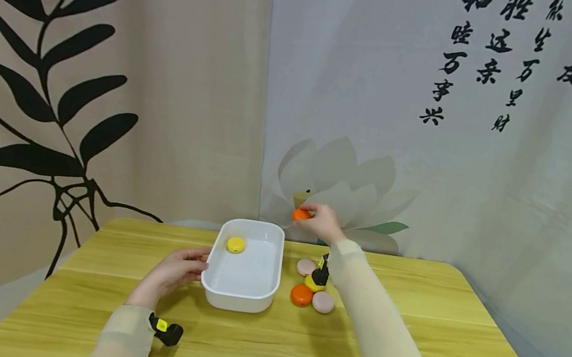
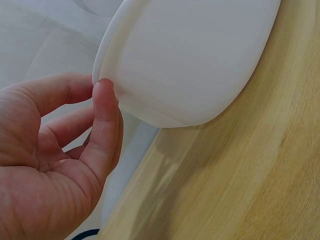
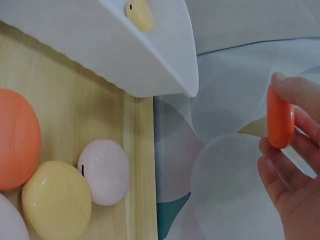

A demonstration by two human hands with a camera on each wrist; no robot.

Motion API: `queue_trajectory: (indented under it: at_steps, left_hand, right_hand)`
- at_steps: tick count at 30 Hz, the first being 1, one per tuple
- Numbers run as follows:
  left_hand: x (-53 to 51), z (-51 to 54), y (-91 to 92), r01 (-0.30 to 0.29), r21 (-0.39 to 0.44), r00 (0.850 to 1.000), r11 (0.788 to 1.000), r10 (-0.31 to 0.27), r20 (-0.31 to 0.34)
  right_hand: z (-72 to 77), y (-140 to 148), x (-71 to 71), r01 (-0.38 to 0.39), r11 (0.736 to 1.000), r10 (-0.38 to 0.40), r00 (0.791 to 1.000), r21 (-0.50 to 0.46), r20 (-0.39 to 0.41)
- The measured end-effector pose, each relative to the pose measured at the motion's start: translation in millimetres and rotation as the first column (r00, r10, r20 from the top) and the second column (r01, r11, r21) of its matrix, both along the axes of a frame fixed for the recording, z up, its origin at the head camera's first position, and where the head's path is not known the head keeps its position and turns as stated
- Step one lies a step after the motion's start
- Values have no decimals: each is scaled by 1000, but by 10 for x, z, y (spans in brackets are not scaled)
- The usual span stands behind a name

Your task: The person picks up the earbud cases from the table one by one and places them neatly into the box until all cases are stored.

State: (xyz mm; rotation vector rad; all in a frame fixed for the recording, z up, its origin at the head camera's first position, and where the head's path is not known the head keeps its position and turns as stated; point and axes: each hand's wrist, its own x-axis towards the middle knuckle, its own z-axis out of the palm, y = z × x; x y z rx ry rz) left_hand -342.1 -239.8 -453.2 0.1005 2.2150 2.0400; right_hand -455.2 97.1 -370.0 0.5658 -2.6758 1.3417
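A white rectangular tub (image 1: 236, 304) stands near the table's far edge. My left hand (image 1: 179, 271) holds its left side by the rim; in the left wrist view, thumb and fingers meet at the rim. Inside the tub, toward the back left, lies a yellow round disc (image 1: 236, 245). My right hand (image 1: 322, 222) is raised at the far edge, right of the tub. It pinches an orange round disc (image 3: 280, 118) between thumb and fingers, turned edge-on in the right wrist view.
Right of the tub sits a cluster: an orange disc (image 1: 301, 295), a yellow disc (image 3: 56, 200), a pink disc (image 3: 104, 172) and another pink disc (image 1: 323, 302). My right wrist's camera partly covers the yellow one. A printed curtain (image 1: 203, 94) hangs behind the wooden table (image 1: 243, 356).
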Motion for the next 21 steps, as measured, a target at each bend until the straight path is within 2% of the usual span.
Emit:
queue_trajectory:
  at_steps: [8, 17, 21]
  left_hand:
    - [-9, -6, -4, -5, 5, 1000, 1000, 5, 8]
    - [-13, -22, -16, 20, 6, 1000, 1000, -20, -5]
    - [-24, -26, -17, 2, 8, 1000, 1000, -2, 10]
  right_hand:
    - [8, -86, 6, 14, 1000, -15, 1000, 10, 15]
    - [6, -155, -20, 18, 999, -18, 1000, 31, 3]
    - [29, -186, -19, 11, 1000, -11, 1000, 21, 12]
